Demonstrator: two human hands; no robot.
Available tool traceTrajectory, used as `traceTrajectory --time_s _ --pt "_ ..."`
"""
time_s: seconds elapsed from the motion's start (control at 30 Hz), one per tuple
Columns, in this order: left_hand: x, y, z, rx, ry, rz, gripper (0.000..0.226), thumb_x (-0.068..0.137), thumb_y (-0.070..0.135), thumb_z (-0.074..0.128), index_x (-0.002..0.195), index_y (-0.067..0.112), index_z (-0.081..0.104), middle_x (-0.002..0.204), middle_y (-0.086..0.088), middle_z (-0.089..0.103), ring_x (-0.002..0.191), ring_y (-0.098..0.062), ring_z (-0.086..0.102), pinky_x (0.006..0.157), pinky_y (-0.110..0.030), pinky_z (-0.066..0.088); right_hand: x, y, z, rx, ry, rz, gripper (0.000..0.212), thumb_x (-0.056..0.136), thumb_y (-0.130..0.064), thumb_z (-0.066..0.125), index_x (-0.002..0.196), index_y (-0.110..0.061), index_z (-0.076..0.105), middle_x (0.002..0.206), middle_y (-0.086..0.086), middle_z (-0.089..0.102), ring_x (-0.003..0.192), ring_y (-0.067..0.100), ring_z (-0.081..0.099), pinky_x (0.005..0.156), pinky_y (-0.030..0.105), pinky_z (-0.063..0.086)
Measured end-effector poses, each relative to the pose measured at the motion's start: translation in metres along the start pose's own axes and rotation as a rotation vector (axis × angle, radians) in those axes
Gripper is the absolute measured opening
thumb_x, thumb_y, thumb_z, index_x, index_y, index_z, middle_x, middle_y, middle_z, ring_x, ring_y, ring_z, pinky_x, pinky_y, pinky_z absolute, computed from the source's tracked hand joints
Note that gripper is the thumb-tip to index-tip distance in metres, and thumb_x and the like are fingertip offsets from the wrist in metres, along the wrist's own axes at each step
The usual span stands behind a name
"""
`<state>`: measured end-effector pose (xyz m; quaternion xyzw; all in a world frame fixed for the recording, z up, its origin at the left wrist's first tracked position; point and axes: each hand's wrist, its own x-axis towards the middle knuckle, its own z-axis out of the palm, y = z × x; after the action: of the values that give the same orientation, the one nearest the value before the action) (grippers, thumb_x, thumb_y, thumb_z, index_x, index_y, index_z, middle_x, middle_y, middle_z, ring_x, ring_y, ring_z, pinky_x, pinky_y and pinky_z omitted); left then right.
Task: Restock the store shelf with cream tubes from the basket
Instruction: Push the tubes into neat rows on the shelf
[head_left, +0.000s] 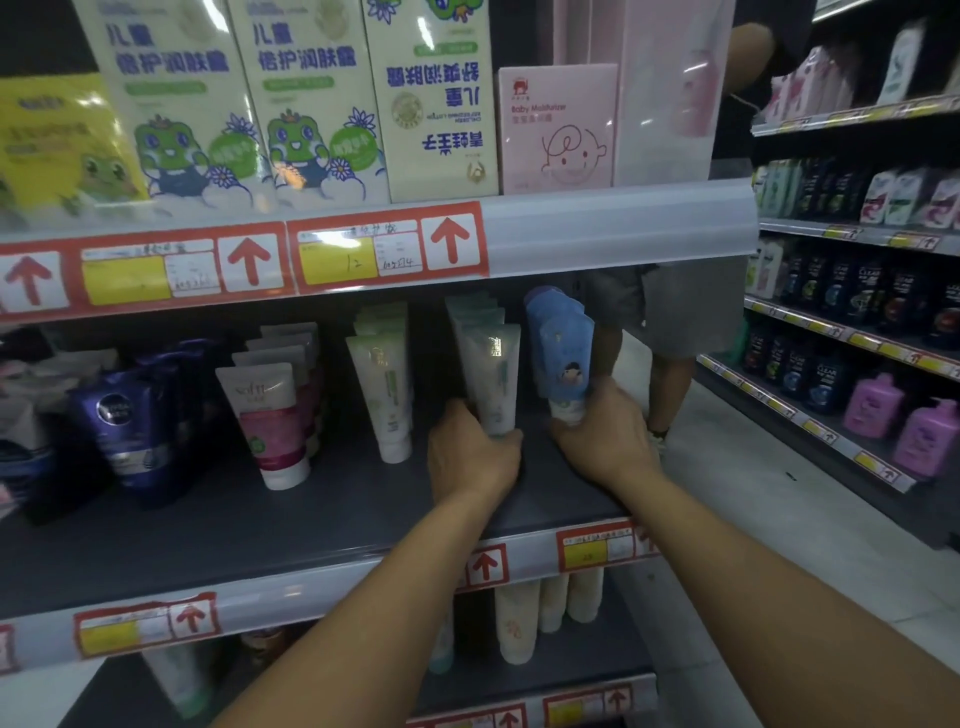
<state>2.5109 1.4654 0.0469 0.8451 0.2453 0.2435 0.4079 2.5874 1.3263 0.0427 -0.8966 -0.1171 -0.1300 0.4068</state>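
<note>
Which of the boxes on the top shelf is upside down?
The cream box with blue print, third from the yellow pack and beside the pink baby box: its lettering is inverted, while the two frog boxes read upright.

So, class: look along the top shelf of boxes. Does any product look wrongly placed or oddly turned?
Yes. The third cream-coloured cardboard lotion box on the top shelf stands upside down: its blue print is inverted, while the two matching boxes to its left read upright.
</note>
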Motion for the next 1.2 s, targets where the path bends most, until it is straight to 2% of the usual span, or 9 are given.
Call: traceTrajectory --time_s 0.1,0.37,0.63,0.9,1.03,1.13,1.2 --pt "0.000 0.001 0.000 0.001 0.017 -0.003 0.057 0.080 0.038 0.085 0.127 0.019 0.059 0.130 -0.005 0.069 0.121 -0.027 0.067 0.097 -0.038 0.057 0.002 0.003 0.002 -0.006 0.032 0.000 0.058 0.075 -0.040 0.083 0.120 -0.012 0.058 0.115 0.011 0.067 0.103 0.029 0.067 0.074 0.031 0.051" --pt "0.003 -0.002 0.001 -0.014 0.039 -0.017 0.052 0.080 0.031 0.085 0.123 0.019 0.057 0.131 -0.006 0.068 0.121 -0.029 0.066 0.098 -0.043 0.058 0.007 0.009 0.007 -0.025 0.061 0.005 0.055 0.080 -0.034 0.084 0.120 -0.008 0.057 0.117 0.016 0.065 0.106 0.033 0.066 0.075 0.033 0.051" --pt "0.006 -0.005 0.004 -0.001 0.049 -0.012 0.053 0.084 0.028 0.084 0.128 0.017 0.055 0.137 -0.007 0.065 0.127 -0.030 0.063 0.100 -0.044 0.058 0.007 0.009 0.007 -0.037 0.075 0.005 0.055 0.082 -0.033 0.084 0.120 -0.006 0.055 0.119 0.018 0.064 0.108 0.035 0.064 0.075 0.034 0.049" --pt "0.010 -0.007 0.007 0.030 0.053 0.012 0.056 0.087 0.031 0.083 0.132 0.017 0.053 0.140 -0.007 0.063 0.131 -0.030 0.060 0.101 -0.043 0.057 0.007 0.006 0.006 -0.052 0.088 0.014 0.056 0.082 -0.035 0.084 0.121 -0.009 0.054 0.120 0.016 0.064 0.108 0.034 0.065 0.082 0.043 0.058" --pt "0.011 -0.009 0.008 0.032 0.053 0.016 0.059 0.084 0.032 0.084 0.131 0.017 0.052 0.139 -0.006 0.062 0.129 -0.029 0.060 0.101 -0.043 0.056 0.007 0.005 0.005 -0.048 0.076 0.022 0.061 0.080 -0.037 0.086 0.122 -0.007 0.054 0.120 0.017 0.063 0.109 0.033 0.064 0.080 0.039 0.057" --pt "0.012 -0.009 0.009 0.020 0.057 0.016 0.066 0.079 0.034 0.086 0.131 0.018 0.050 0.136 -0.006 0.061 0.128 -0.029 0.060 0.102 -0.044 0.056 0.003 0.001 0.001 -0.021 0.073 0.045 0.071 0.076 -0.041 0.088 0.126 -0.008 0.049 0.123 0.016 0.056 0.111 0.033 0.061 0.086 0.046 0.058" --pt "0.010 -0.008 0.009 -0.003 0.078 0.018 0.075 0.076 0.032 0.087 0.137 0.016 0.047 0.139 -0.007 0.057 0.132 -0.030 0.056 0.107 -0.044 0.053 -0.001 -0.004 -0.003 0.014 0.103 0.049 0.071 0.079 -0.044 0.083 0.126 -0.008 0.045 0.124 0.015 0.050 0.111 0.034 0.058 0.087 0.049 0.056"
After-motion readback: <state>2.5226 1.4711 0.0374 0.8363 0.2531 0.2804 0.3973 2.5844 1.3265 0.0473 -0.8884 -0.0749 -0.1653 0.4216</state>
